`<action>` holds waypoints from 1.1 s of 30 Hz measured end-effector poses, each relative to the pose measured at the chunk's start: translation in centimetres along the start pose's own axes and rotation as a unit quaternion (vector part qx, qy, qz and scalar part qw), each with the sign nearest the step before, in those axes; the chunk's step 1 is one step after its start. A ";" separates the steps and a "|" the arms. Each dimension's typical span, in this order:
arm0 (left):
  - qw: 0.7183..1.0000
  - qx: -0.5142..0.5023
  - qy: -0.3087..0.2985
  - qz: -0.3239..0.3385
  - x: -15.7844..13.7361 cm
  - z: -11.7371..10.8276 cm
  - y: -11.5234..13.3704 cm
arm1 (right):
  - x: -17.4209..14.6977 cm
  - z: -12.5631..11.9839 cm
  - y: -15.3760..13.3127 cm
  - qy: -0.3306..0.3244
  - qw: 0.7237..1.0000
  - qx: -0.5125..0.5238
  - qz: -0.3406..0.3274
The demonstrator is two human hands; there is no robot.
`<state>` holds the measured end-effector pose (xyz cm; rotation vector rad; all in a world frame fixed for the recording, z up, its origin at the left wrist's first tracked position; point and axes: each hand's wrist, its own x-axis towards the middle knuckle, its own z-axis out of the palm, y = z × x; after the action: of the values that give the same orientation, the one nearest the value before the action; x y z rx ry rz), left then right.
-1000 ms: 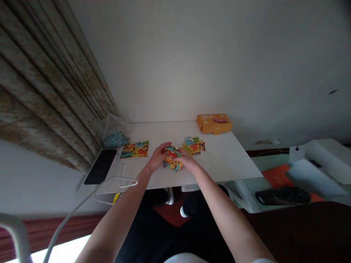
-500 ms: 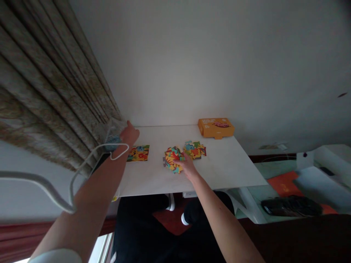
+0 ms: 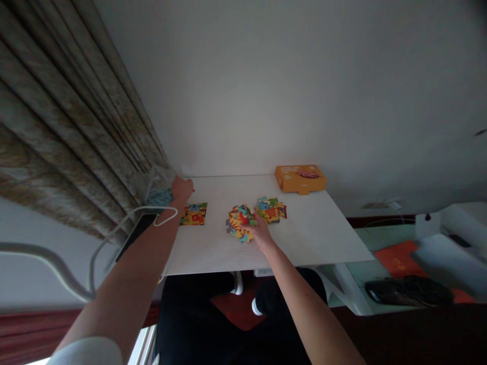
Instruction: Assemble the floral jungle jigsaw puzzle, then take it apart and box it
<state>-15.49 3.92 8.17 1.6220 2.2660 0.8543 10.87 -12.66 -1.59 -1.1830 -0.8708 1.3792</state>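
Observation:
My left hand [image 3: 183, 188] is at the far left corner of the white table, beside a clear plastic package [image 3: 159, 195] with bluish contents. Its fingers look curled; anything they hold is hidden. Just below this hand lies a colourful animal picture card [image 3: 194, 214], partly covered by my forearm. My right hand [image 3: 261, 231] grips the right edge of a heap of jigsaw puzzle pieces [image 3: 239, 222], thumb across the top. A second cluster of puzzle pieces [image 3: 271, 209] lies right behind that hand, joined or overlapping, I cannot tell which.
An orange puzzle box [image 3: 301, 179] sits at the table's [image 3: 224, 256] back right, near the wall. A white cable [image 3: 91, 274] loops over my left forearm, with a dark flat object [image 3: 137, 230] beside it. A patterned curtain [image 3: 76, 111] hangs at left. A dark shoe [image 3: 409, 291] stands at right.
My left hand has lowered slightly, its raised finger now folded down, and the cable has shifted with the forearm. My right hand stays at the heap of puzzle pieces.

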 end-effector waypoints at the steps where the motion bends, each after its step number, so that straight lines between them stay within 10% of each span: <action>1: 1.000 0.006 0.001 -0.003 0.0 0.0 0.2 | 0.0 0.0 0.0 0.000 1.000 -0.006 -0.004; 13: 0.943 0.242 -0.068 0.217 -12.2 0.1 0.6 | -0.2 0.1 -0.4 0.022 1.000 -0.008 -0.020; 26: 0.915 0.274 -0.170 0.245 -19.8 -0.9 -1.8 | -4.5 -1.5 -0.8 0.058 0.993 0.076 0.072; 33: 0.903 0.211 -0.011 0.374 -20.6 -0.8 -1.7 | -6.7 -1.0 -1.1 0.039 0.985 0.099 0.132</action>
<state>-9.75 -15.64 4.76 2.7673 1.8712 0.4620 11.67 -19.14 0.45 -1.2209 -0.5198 1.5814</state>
